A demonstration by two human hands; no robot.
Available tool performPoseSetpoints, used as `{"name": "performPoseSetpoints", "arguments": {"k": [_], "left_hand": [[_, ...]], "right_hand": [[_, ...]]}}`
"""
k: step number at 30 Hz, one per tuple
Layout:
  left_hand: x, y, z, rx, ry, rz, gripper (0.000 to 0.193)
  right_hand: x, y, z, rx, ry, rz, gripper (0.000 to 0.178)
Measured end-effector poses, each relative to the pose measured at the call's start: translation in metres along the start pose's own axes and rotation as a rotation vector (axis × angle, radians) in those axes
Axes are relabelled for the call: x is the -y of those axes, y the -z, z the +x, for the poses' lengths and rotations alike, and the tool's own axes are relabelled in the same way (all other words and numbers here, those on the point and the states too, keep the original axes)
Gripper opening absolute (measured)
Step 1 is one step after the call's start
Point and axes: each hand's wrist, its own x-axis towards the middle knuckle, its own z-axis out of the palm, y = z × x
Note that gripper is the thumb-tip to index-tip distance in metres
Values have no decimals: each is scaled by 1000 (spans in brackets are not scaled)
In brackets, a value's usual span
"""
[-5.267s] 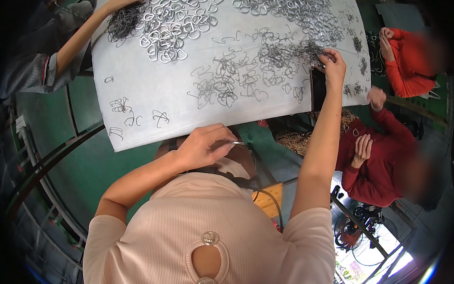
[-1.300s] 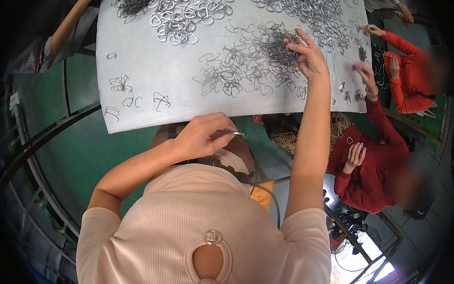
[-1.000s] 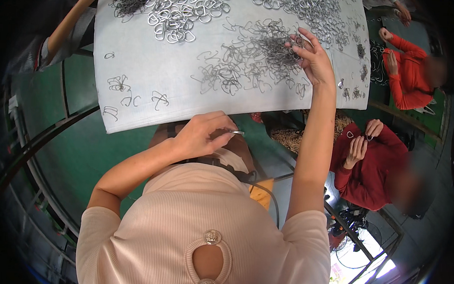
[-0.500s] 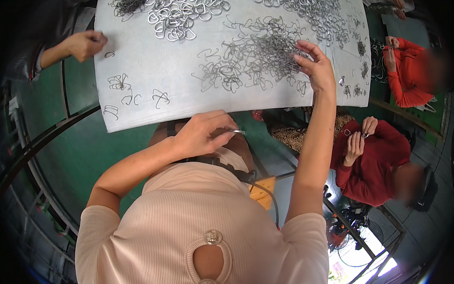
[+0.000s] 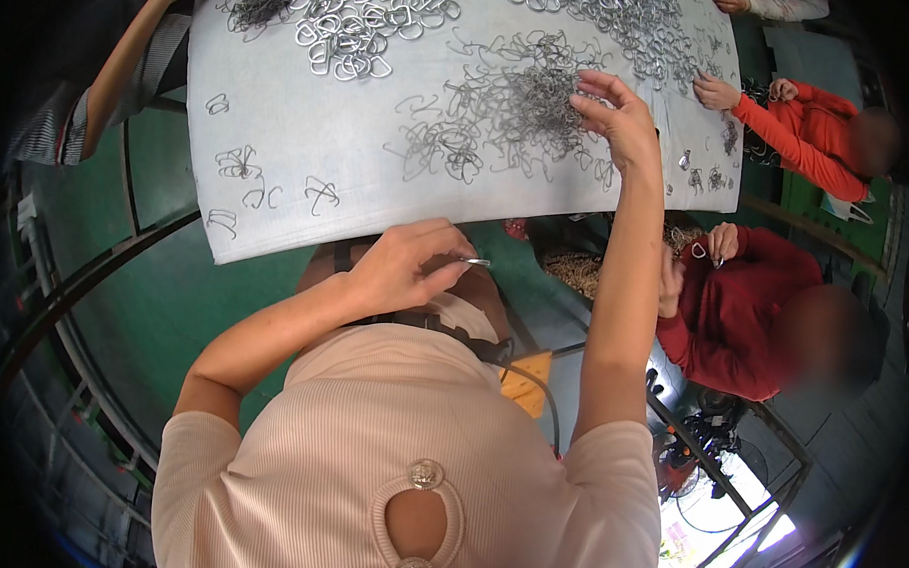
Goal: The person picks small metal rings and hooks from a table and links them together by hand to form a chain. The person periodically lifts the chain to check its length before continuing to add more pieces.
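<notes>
Near the table's front edge, my left hand (image 5: 415, 268) is closed, pinching a small shiny metal piece (image 5: 475, 262). It shows edge-on; it could be one of the metal rings, but its full shape is hidden. My right hand (image 5: 620, 120) reaches over the right side of a loose pile of thin bent wire hooks (image 5: 521, 96). Its thumb and fingers are apart, the fingertips at the hooks, with nothing visible held between them.
Thick silver D-shaped rings (image 5: 348, 35) lie at the back of the white table (image 5: 309, 159), more rings (image 5: 653, 41) at the back right. Loose wire hooks (image 5: 240, 163) lie at left. Co-workers in red (image 5: 810, 146) and dark red (image 5: 744, 304) sit at right; another's arm (image 5: 122, 57) is at left.
My right hand has shifted slightly left and up over the hooks. My left hand stays put. The left co-worker's hand has moved away upward, and the red-sleeved person's hand now reaches onto the table.
</notes>
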Motion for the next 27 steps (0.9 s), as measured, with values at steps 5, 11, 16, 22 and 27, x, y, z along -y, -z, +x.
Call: {"name": "performPoseSetpoints", "arguments": {"k": [5, 11, 16, 22, 27], "left_hand": [[-1, 1, 0, -9, 11, -36, 14], [-2, 1, -1, -5, 31, -36, 13], [-3, 3, 0, -3, 23, -21, 14], [-1, 1, 0, 28, 28, -11, 14], [-2, 0, -1, 37, 39, -6, 15]], "right_hand": [[-7, 1, 6, -17, 21, -19, 45], [-7, 2, 3, 8, 17, -17, 43], [-10, 14, 0, -12, 49, -58, 38], [-23, 9, 10, -130, 118, -10, 28], [-62, 7, 2, -302, 190, -306, 20]]}}
